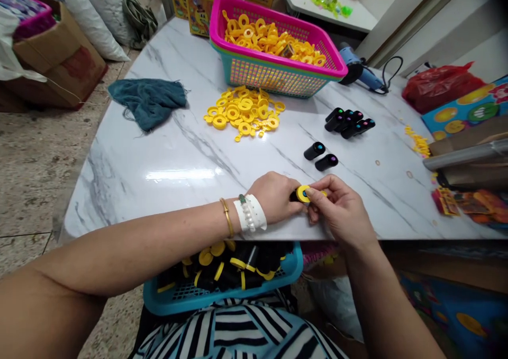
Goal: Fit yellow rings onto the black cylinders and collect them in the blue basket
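Near the table's front edge, my left hand [273, 196] is closed around a small black cylinder [293, 196], mostly hidden by the fingers. A yellow ring cap [300, 194] sits at the cylinder's end, with a blue spot showing in its hole. My right hand [343, 206] pinches this cap, thumb against its face; its tab sticks out to the right. Just beyond my hands lie two black cylinders, one with a blue-dotted end [314, 151] and one with a purple-dotted end [326, 162]. Several more black cylinders [349, 123] lie grouped farther back. Loose yellow ring caps [244, 110] form a pile at mid-table.
A pink-rimmed basket [278, 78] of yellow caps stands at the back of the marble-patterned table [178, 152]. Left of the pile lies a teal cloth [148, 102]. Below the front edge, a blue basket [159, 303] holds yellow-capped black cylinders. A blue power tool [363, 73] lies back right.
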{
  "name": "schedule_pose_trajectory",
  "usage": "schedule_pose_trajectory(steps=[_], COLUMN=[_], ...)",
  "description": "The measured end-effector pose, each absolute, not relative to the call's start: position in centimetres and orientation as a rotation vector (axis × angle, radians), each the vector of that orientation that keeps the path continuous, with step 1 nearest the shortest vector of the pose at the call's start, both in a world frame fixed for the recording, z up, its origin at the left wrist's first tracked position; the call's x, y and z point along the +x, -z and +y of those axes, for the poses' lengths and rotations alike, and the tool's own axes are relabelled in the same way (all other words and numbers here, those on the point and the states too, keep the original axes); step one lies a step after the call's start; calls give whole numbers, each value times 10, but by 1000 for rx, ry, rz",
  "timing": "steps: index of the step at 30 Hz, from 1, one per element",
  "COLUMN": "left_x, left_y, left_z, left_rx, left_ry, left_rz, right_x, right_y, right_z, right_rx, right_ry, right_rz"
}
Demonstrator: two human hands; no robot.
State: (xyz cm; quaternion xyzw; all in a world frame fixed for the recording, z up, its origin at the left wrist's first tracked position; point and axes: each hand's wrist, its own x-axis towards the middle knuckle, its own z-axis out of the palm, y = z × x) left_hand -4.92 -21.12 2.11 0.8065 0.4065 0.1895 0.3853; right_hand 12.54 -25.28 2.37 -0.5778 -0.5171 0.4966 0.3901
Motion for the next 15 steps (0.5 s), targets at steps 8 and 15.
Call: schedule_pose_trajectory(steps=[8,15], left_x=[-49,-50], left_y=[-27,-16], left_z=[-198,-225], left_rx=[1570,2098], left_ry=[-387,-781], left_rz=[920,1007], right_x=[130,123], right_y=[-18,-18], right_z=[-251,-253], right_rx=[-1491,-1521], right_ry=[-1310,-1207], right_rz=[-1288,-1250])
